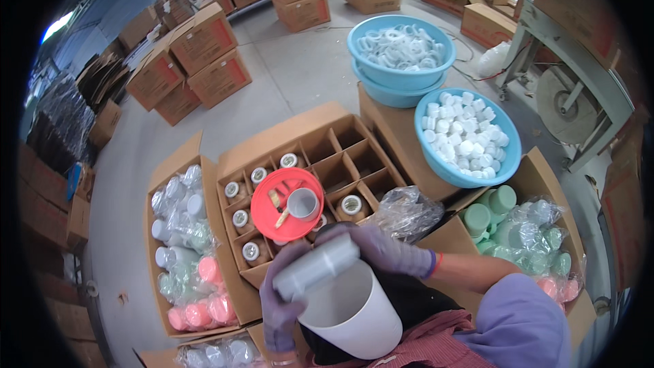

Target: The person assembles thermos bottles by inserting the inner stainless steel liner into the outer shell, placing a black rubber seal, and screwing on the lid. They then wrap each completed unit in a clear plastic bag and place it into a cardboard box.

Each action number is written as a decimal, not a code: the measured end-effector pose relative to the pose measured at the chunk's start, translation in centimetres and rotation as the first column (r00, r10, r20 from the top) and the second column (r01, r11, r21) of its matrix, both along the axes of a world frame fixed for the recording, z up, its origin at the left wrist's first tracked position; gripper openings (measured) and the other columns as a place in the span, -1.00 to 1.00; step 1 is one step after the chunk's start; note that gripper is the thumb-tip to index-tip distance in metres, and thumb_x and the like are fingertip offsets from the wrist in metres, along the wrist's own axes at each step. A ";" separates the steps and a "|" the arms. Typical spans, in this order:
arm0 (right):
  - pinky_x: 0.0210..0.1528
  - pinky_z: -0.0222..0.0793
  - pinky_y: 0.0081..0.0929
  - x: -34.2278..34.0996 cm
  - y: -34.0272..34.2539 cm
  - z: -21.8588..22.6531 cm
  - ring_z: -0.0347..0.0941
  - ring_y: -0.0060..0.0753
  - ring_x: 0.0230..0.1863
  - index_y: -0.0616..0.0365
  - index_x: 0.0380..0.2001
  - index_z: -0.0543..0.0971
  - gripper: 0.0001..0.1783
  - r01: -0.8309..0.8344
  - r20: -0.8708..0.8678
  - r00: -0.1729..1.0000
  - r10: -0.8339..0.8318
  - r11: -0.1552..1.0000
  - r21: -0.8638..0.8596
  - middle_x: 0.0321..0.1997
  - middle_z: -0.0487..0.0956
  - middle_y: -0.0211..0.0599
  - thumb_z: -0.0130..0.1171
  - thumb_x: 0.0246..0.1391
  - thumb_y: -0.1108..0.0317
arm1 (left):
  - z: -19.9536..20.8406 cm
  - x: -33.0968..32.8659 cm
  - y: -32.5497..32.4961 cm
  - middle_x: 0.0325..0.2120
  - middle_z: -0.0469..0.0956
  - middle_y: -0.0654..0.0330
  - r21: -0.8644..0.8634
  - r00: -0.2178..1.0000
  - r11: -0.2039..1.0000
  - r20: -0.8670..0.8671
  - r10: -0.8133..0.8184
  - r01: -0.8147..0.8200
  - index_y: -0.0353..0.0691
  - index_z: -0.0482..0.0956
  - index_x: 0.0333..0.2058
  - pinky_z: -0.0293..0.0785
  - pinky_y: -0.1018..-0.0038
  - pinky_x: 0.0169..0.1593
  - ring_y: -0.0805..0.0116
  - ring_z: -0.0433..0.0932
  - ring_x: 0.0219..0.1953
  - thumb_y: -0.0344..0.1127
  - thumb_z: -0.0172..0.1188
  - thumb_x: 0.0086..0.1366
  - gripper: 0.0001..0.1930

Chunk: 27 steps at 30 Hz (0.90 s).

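Observation:
Both my hands wear purple-grey gloves. My left hand (278, 293) is closed around the left end of a grey plastic cylinder (317, 269), which looks like cups fitted together but is slightly blurred. At its other end, my right hand (395, 251) grips it. The cylinder lies tilted over the mouth of a large white tub (364, 324) against my body. Just beyond, a red round lid (266, 215) rests on a divided carton (221, 184), carrying a grey cup (303, 203) and a small brush-like tool (282, 219).
Lidded jars (351, 205) fill some carton cells. Left stands a box of bagged cups (180, 259); right, another with green cups (503, 199). Blue basins hold white caps (463, 136) and pale rings (402, 48). Crumpled clear plastic (405, 212) lies beside my right hand.

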State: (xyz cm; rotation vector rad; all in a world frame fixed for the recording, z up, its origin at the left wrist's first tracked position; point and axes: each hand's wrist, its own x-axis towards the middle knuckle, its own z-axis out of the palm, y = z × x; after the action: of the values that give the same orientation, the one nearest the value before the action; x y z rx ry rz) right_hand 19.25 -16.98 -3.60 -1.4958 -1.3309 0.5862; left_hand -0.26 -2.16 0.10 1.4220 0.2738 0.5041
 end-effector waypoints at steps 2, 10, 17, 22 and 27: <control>-0.05 0.47 -0.19 1.4 3.0 -1.2 0.55 0.12 -0.07 0.31 0.04 0.42 -0.67 0.299 -0.039 0.954 -0.296 0.952 0.072 -0.14 0.58 0.17 -0.06 0.29 0.36 | 1.6 2.4 0.9 -0.06 0.60 0.10 0.069 0.955 0.989 -0.259 0.145 -0.131 -0.45 0.51 0.07 0.49 0.43 0.09 0.36 0.57 -0.04 -0.07 0.34 0.20 -0.39; 0.01 0.45 -0.12 2.7 7.3 0.8 0.54 0.01 -0.03 0.13 0.12 0.47 -0.38 0.273 0.534 0.811 -0.239 0.962 0.016 -0.08 0.55 -0.06 0.25 0.07 -0.01 | -4.0 8.6 2.9 -0.19 0.65 0.27 -0.191 0.869 0.848 -0.083 0.487 -0.494 -0.32 0.64 -0.10 0.48 0.56 -0.13 0.58 0.55 -0.22 -0.22 0.29 0.37 -0.72; 0.12 0.42 -0.10 10.8 6.4 -14.5 0.50 0.03 0.04 -0.05 0.00 0.58 -0.52 0.434 0.612 0.769 -0.183 0.853 -0.290 -0.02 0.55 -0.10 0.28 0.05 -0.01 | -4.2 9.0 3.1 0.01 0.53 0.14 -0.452 0.831 0.763 0.080 0.550 -0.462 -0.28 0.44 0.11 0.57 0.40 0.05 0.38 0.56 0.01 -0.13 0.22 0.40 -0.56; 0.07 0.41 -0.04 10.3 5.8 -19.9 0.44 0.10 0.05 -0.15 0.19 0.43 -0.22 0.452 0.661 0.742 -0.115 0.814 -0.365 0.00 0.46 -0.08 0.48 -0.18 0.10 | -6.3 8.7 3.8 0.12 0.46 0.12 -0.451 0.933 0.854 0.111 0.341 -0.259 -0.31 0.28 0.27 0.45 0.37 0.19 0.34 0.47 0.15 -0.06 -0.06 0.53 -0.48; -0.05 0.33 -0.14 8.9 5.4 -5.4 0.35 -0.06 -0.13 0.02 0.25 0.36 -0.08 0.492 0.587 0.655 -0.475 0.858 0.146 -0.18 0.39 -0.13 0.49 -0.28 0.27 | -4.5 9.3 4.0 0.22 0.37 0.02 -0.662 0.971 0.749 0.194 0.142 0.023 -0.24 0.23 0.30 0.49 0.17 0.17 0.12 0.42 0.22 0.01 0.01 0.45 -0.41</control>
State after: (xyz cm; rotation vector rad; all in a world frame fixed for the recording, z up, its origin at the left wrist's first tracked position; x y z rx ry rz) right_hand 28.19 -11.55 -8.97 -2.0677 -1.2871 -0.2692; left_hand 9.05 1.83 -4.43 0.6452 0.2724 0.5500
